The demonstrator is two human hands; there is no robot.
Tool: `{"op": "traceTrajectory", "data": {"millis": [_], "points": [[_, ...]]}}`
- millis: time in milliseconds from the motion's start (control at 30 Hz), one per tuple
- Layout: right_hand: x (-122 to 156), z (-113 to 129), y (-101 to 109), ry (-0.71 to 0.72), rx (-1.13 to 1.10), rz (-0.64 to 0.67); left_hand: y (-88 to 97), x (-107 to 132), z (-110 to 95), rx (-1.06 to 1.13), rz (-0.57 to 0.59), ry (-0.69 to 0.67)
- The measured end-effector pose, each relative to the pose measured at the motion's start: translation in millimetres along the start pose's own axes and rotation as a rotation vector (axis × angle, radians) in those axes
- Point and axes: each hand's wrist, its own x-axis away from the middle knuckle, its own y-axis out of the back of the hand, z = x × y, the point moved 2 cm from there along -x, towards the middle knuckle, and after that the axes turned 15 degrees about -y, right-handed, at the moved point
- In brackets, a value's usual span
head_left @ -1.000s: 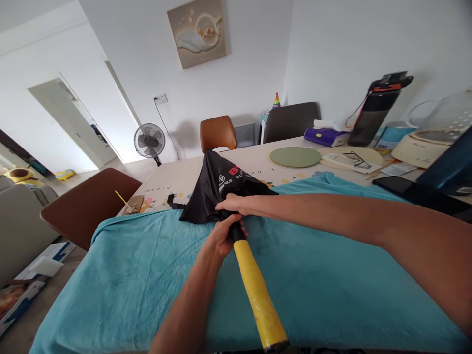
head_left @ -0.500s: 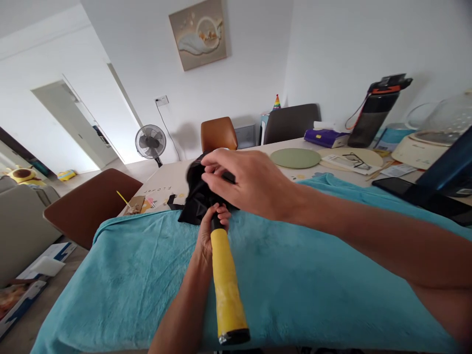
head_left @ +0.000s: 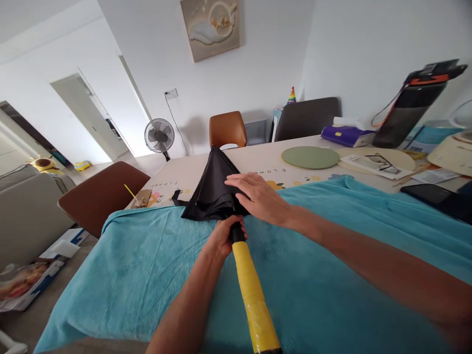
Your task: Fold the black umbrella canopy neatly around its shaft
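A folded black umbrella [head_left: 213,183] points away from me over the table, its loose canopy fanned out at the left. Its long handle [head_left: 254,295], wrapped in yellow tape, runs back toward me. My left hand [head_left: 229,235] is closed around the black part just below the canopy. Against the canopy's right side lies my right hand [head_left: 260,196], fingers stretched out and a little apart. A black strap [head_left: 179,198] sticks out at the canopy's left. Under both hands is a turquoise blanket [head_left: 147,275].
Beyond the blanket, the white table [head_left: 258,153] holds a green placemat [head_left: 310,157], glasses [head_left: 383,162], a purple tissue pack [head_left: 346,136], a dark bottle [head_left: 411,108] and a phone [head_left: 438,199]. A brown chair [head_left: 99,194] stands at the left, a fan [head_left: 159,135] behind.
My right hand has come down from above the canopy to its right side, its fingers straighter. The canopy now shows as a long cone. My left hand keeps its grip; the view has shifted.
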Motion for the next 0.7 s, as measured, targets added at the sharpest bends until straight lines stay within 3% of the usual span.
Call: {"op": "traceTrajectory", "data": {"millis": [200, 533, 700], "points": [[-8.4, -17.3, -22.8, -0.101, 0.091, 0.146, -1.5, 1.4, 2.1, -0.094, -0.049, -0.026], [-0.5, -31.4, -40.2, -0.167, 0.335, 0.213, -1.9, 1.1, 3.5, -0.130, -0.065, -0.023], [-6.6, -34.8, -32.7, -0.277, 0.393, 0.118, -2.0, 2.5, 2.4, -0.096, -0.053, -0.027]]}}
